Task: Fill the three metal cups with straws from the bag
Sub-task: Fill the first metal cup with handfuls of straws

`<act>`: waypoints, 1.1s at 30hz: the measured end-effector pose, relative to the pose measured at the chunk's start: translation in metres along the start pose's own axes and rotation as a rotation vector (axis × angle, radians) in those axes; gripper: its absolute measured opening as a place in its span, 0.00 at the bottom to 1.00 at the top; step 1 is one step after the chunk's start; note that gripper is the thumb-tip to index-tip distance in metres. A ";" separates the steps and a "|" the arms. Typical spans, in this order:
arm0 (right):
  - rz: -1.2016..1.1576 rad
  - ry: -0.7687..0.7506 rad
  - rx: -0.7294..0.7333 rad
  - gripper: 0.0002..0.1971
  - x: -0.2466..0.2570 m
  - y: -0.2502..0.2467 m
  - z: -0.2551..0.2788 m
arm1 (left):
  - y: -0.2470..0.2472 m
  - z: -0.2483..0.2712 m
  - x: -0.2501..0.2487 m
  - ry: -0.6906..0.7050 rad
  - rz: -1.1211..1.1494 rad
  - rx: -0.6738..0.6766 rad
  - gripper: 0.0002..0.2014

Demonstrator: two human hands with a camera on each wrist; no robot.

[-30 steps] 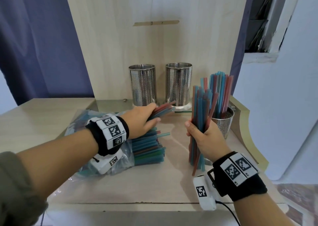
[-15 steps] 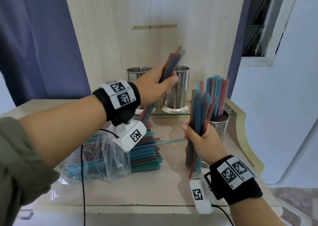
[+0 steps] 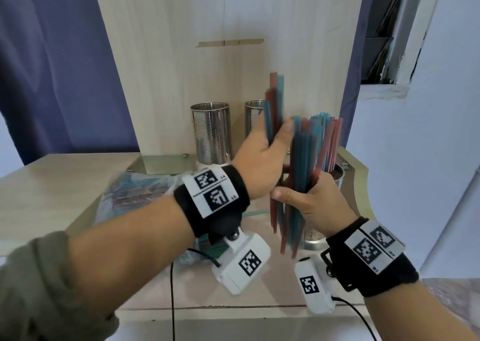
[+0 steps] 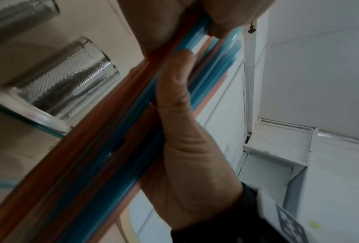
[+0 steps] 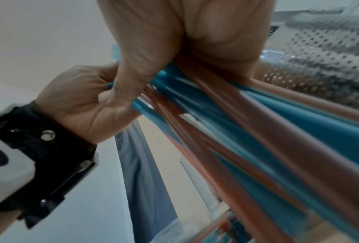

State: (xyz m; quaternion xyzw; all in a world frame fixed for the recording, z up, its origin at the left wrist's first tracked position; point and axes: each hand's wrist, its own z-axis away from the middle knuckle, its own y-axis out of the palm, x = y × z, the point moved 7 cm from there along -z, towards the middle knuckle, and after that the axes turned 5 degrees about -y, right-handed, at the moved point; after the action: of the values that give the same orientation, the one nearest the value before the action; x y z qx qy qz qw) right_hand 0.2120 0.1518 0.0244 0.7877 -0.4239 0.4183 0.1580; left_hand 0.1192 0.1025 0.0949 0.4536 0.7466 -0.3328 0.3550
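Left hand raised its straws beside right hand

Open tabletop on the left, reachable past the straw bag. Back blocked by upright wood panel; two perforated metal cups stand against it on a glass shelf, gap between them partly hidden by left hand. Right side crowded: third cup already holding straws, right hand with upright straw bundle just in front. Raised table rim closes the right edge.
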 end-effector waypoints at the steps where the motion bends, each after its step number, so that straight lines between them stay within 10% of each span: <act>1: 0.016 -0.001 0.002 0.24 0.002 -0.001 0.001 | 0.004 0.003 0.003 -0.033 0.070 -0.019 0.12; 11: 0.169 0.122 0.001 0.09 -0.012 -0.012 0.006 | 0.023 -0.001 0.028 -0.227 0.329 0.084 0.36; 21: 0.102 0.261 0.031 0.07 -0.028 -0.015 0.015 | 0.019 -0.001 -0.035 0.524 -0.788 0.292 0.23; 28: 0.147 0.174 -0.104 0.09 -0.006 -0.049 0.015 | -0.001 -0.010 0.005 0.208 -0.331 0.090 0.25; 33: -0.006 0.025 -0.188 0.07 0.065 -0.097 -0.020 | 0.020 -0.022 0.083 -0.127 -0.703 0.339 0.42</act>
State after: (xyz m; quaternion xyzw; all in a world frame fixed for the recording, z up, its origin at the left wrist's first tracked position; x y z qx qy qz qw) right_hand 0.2976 0.1868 0.0980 0.7653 -0.4571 0.3858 0.2377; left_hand 0.1043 0.1641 0.0341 0.2007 0.7676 -0.5800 0.1849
